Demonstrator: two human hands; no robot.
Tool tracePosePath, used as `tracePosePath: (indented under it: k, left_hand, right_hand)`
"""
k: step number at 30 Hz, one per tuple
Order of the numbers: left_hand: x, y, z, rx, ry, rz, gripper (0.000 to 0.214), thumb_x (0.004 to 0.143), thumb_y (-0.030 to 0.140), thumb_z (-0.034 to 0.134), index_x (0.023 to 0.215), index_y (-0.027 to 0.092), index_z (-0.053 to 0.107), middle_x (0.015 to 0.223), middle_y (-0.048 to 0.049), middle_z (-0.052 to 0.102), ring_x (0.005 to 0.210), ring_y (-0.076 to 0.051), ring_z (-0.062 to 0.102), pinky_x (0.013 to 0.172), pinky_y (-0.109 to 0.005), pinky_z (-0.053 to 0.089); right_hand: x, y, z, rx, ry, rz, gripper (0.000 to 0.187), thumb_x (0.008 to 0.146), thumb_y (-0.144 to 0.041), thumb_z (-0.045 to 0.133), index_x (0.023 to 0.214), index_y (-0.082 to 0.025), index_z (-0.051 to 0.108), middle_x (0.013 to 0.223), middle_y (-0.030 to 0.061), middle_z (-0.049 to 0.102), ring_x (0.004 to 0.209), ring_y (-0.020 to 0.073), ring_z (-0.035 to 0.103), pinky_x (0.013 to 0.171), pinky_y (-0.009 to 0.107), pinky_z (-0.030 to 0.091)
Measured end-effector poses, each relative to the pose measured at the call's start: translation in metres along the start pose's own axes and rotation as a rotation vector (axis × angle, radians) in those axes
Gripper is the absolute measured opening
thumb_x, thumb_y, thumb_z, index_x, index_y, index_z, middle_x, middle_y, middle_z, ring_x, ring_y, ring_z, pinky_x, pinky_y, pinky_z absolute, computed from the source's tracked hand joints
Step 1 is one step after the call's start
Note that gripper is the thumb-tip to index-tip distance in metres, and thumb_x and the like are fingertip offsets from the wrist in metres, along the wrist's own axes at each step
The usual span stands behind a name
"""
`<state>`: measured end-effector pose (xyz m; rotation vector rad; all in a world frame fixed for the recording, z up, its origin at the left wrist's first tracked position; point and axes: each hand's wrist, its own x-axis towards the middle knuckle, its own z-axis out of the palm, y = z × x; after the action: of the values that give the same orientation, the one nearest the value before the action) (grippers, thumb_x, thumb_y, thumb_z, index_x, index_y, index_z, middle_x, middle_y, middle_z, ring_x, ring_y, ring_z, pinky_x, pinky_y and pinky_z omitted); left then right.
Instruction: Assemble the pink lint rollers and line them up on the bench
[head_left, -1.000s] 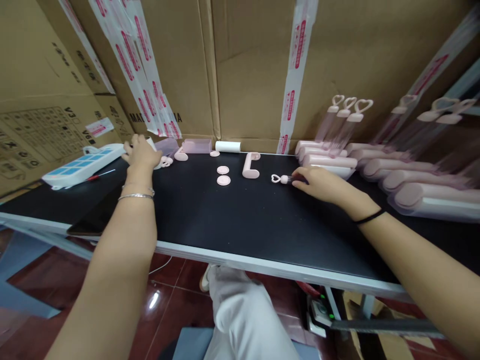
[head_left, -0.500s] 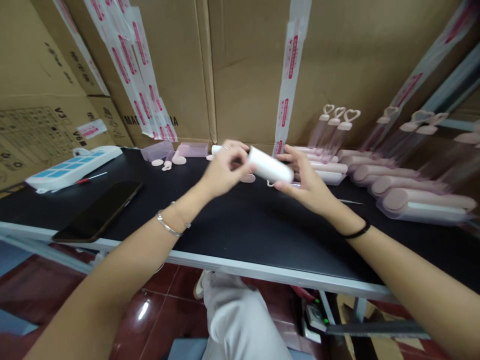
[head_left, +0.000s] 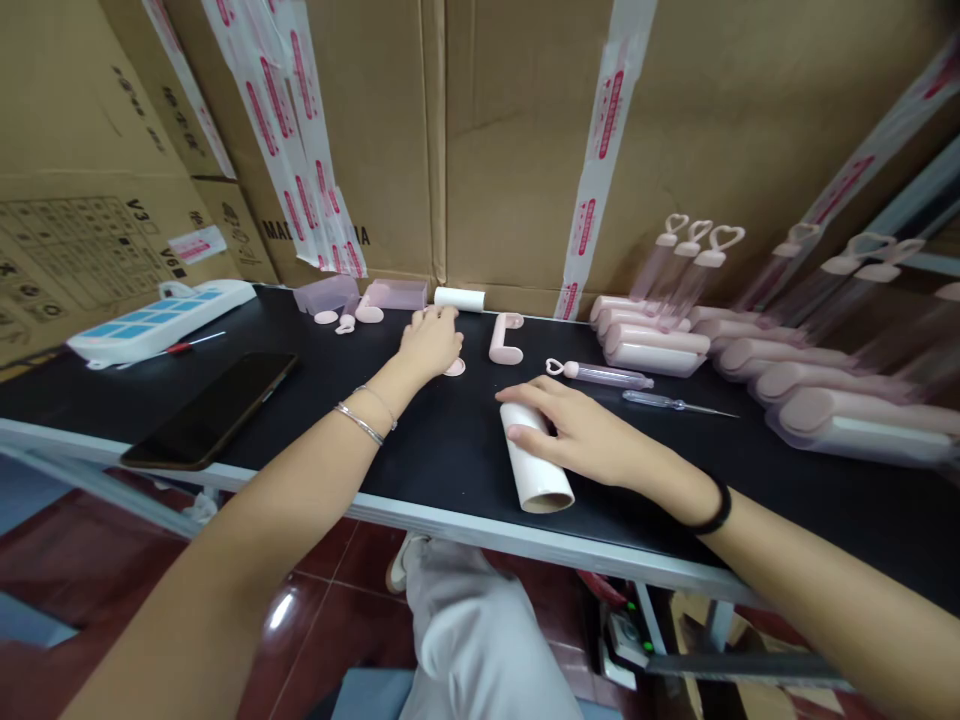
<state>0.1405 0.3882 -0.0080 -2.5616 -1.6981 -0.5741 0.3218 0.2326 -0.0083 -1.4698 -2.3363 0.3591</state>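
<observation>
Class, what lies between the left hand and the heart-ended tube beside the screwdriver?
In the head view: a pink C-shaped bracket, plus a pink disc partly behind the left hand.

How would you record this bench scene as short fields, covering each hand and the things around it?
Left hand: at a partly hidden pink disc; grip unclear
Right hand: on a white roll, open end toward the person
Beyond right hand: heart-handled tube, clear-handled screwdriver
Centre: C-shaped pink frame
Left side: dark phone, white case with blue panels
Right side: pink rollers
</observation>
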Motion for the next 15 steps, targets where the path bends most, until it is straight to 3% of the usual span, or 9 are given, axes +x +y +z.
tracePosePath:
  k: [4,7,9,11,13,15]
  left_hand:
    - [0.006,-0.015,-0.008,0.102,-0.238,-0.070,0.049,0.083,0.051,0.046,0.115,0.016,0.061,0.124,-0.0184,0.059,0.116,-0.038,0.053,0.093,-0.048,0.043]
    - [0.011,-0.020,-0.007,-0.001,-0.261,-0.037,0.036,0.073,0.046,0.059,0.094,0.018,0.067,0.104,-0.0120,0.069,0.097,-0.029,0.064,0.083,-0.035,0.047]
    - [0.012,-0.020,-0.004,-0.087,-0.226,-0.034,0.026,0.069,0.038,0.064,0.086,0.018,0.065,0.093,-0.0090,0.070,0.086,-0.025,0.065,0.076,-0.031,0.047]
    - [0.012,-0.017,-0.002,-0.190,-0.131,-0.022,0.020,0.071,0.036,0.062,0.082,0.019,0.062,0.087,-0.0070,0.069,0.080,-0.021,0.064,0.072,-0.029,0.046]
    - [0.007,-0.010,-0.002,-0.297,-0.016,0.004,0.019,0.075,0.037,0.059,0.080,0.018,0.059,0.082,-0.0050,0.067,0.075,-0.018,0.061,0.071,-0.028,0.045]
    - [-0.001,0.003,-0.005,-0.375,0.040,0.046,0.019,0.077,0.037,0.058,0.080,0.018,0.055,0.077,-0.0029,0.064,0.070,-0.015,0.058,0.068,-0.027,0.044]
  right_hand:
    - [-0.010,-0.001,-0.016,-0.028,-0.169,0.134,0.074,0.083,-0.065,0.045,0.144,-0.023,0.037,0.118,0.0139,0.059,0.100,0.0282,0.060,0.087,0.041,0.045]
    - [-0.013,-0.002,-0.024,0.027,-0.270,0.172,0.086,0.077,-0.056,0.059,0.147,-0.017,0.027,0.109,0.0123,0.062,0.091,0.0257,0.062,0.079,0.036,0.047]
    - [-0.012,-0.001,-0.024,0.071,-0.221,0.151,0.085,0.073,-0.043,0.065,0.145,-0.015,0.029,0.105,0.0098,0.062,0.086,0.0223,0.062,0.076,0.033,0.048]
    - [-0.009,0.003,-0.020,0.077,-0.061,0.121,0.082,0.071,-0.037,0.066,0.141,-0.013,0.032,0.108,0.0098,0.061,0.090,0.0215,0.061,0.082,0.033,0.048]
    - [-0.007,0.011,-0.015,0.017,0.092,0.119,0.079,0.074,-0.037,0.064,0.141,-0.011,0.031,0.115,0.0124,0.060,0.099,0.0232,0.061,0.089,0.036,0.046]
    - [-0.006,0.019,-0.012,-0.115,0.122,0.146,0.079,0.075,-0.039,0.064,0.140,-0.009,0.031,0.124,0.0181,0.057,0.110,0.0280,0.058,0.093,0.040,0.044]
